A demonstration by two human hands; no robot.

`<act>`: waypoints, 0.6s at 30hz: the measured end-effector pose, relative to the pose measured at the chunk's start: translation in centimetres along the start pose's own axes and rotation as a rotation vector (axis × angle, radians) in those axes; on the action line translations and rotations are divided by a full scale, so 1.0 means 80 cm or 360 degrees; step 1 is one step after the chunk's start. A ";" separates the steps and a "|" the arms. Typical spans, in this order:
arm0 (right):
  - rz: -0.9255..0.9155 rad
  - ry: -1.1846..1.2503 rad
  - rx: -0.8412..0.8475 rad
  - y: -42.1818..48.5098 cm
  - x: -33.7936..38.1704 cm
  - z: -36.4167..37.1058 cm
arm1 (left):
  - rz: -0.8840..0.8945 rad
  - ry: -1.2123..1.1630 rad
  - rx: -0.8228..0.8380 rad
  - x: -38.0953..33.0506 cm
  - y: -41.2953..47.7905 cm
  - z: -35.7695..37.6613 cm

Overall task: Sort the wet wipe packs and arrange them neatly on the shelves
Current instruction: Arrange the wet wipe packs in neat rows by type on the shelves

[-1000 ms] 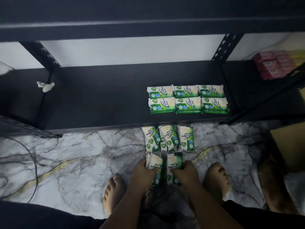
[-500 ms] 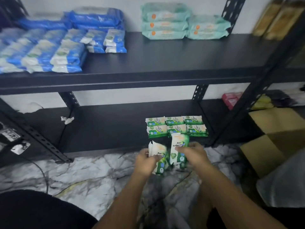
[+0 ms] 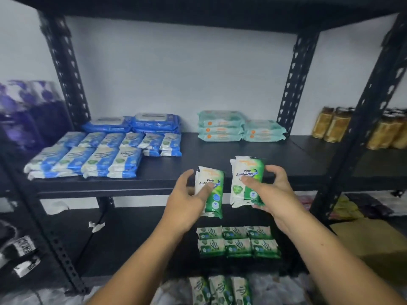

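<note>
Head view: a black metal rack stands against a white wall (image 3: 176, 73), with a marbled floor (image 3: 55, 296) below. On the middle shelf (image 3: 220, 159), blue packs (image 3: 88, 159) lie in rows at the left and teal packs (image 3: 222, 126) are stacked at the back. The lower shelf (image 3: 136, 243) carries 6 green packs (image 3: 237, 242) in 2 rows of 3. 3 floor packs (image 3: 220, 290), also green, lie just in front of it. Amber bottles (image 3: 332, 127) and a cardboard box (image 3: 370, 243) sit at the right.

Both held bundles read "Pine Antibacterial"; the left one shows "10" near its bottom.

The left hand (image 3: 187, 201), thumb across the front and fingers curled behind, grips a green bundle (image 3: 212, 190) upright before the middle shelf's front edge. The right hand (image 3: 271, 190) clasps a second bundle (image 3: 246, 181) likewise, just beside it and slightly higher, not touching.
</note>
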State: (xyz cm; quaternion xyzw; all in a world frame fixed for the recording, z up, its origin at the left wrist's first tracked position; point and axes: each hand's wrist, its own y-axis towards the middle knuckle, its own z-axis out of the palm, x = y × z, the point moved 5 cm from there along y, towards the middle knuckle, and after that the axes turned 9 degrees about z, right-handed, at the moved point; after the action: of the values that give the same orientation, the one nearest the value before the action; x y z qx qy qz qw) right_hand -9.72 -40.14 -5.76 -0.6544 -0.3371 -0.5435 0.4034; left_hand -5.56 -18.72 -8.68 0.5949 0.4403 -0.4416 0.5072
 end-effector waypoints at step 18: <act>-0.0027 -0.0517 0.0082 0.155 0.047 0.059 | 0.0087 0.0775 -0.0065 -0.008 0.175 0.033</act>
State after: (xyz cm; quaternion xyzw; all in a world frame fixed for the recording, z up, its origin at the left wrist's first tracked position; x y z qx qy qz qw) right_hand 3.94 -41.45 -4.42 -0.7202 -0.4172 -0.4252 0.3556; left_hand 7.66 -22.72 -5.29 0.6851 0.5421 -0.2623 0.4100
